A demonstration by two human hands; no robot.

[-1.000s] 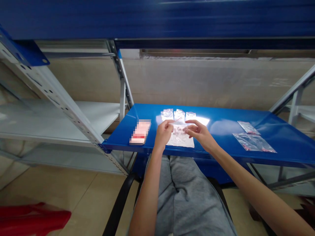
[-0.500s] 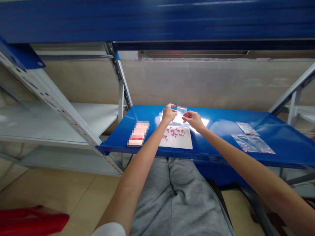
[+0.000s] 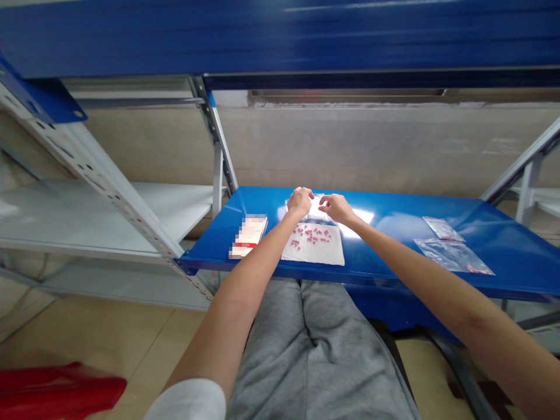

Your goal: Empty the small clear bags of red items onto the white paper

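My left hand is over the back middle of the blue table, its fingers bent and a little apart. Facing it from the right is my right hand, with a gap between thumb and index finger. Clear plastic bags lie between and under the two hands, and the fingertips reach their edges. Glare and the hands hide part of these bags, and I see nothing gripped. In front of them a white cloth is spread out, with many small pinkish-red pieces scattered over it.
A phone with a blurred screen lies at the table's left. Toward the right rest two more clear bags, a smaller one and a larger one with reddish bits inside. Metal uprights and a blue beam frame the table.
My hands have come closer together over the plastic bags, the right one moving left. The upright bag end seen between them before is now mostly covered.
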